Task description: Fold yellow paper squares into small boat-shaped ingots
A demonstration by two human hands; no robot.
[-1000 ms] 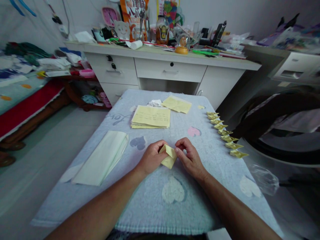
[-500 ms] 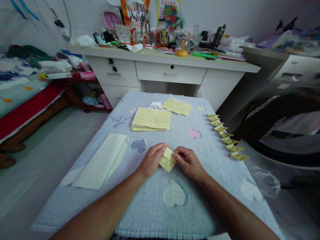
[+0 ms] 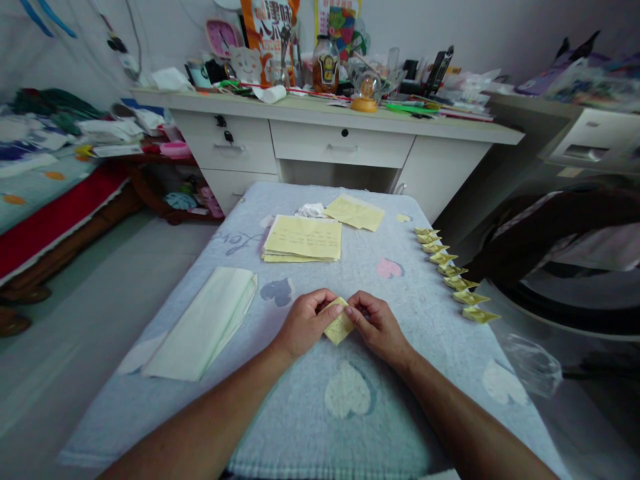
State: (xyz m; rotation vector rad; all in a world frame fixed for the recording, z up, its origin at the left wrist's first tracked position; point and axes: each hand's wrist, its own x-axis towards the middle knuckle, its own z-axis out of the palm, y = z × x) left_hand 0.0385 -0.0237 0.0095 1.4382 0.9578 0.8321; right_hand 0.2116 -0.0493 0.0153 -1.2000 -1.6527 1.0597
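A small folded yellow paper point(image 3: 339, 328) is held between both hands above the cloth-covered table point(image 3: 305, 427). My left hand point(image 3: 306, 321) pinches its left side, the thumb lying over the upper part. On the right side, my right hand point(image 3: 375, 323) grips the paper between thumb and fingers. Farther back lies a stack of yellow sheets point(image 3: 304, 238), with more yellow paper point(image 3: 356, 212) behind it to the right. Several folded yellow paper pieces point(image 3: 461, 283) stand in a row along the table's right edge.
Folded pale green sheets point(image 3: 205, 327) lie on the left of the table. Crumpled white tissue point(image 3: 311, 211) is behind the stack. A cluttered desk point(image 3: 320, 112) stands beyond, a bed point(image 3: 55, 187) at left, and a clear plastic bag point(image 3: 533, 363) off the right edge.
My left thumb has moved right over the paper's top. The upper flap that stood out before is now down or covered, and the paper shows as a smaller diamond.
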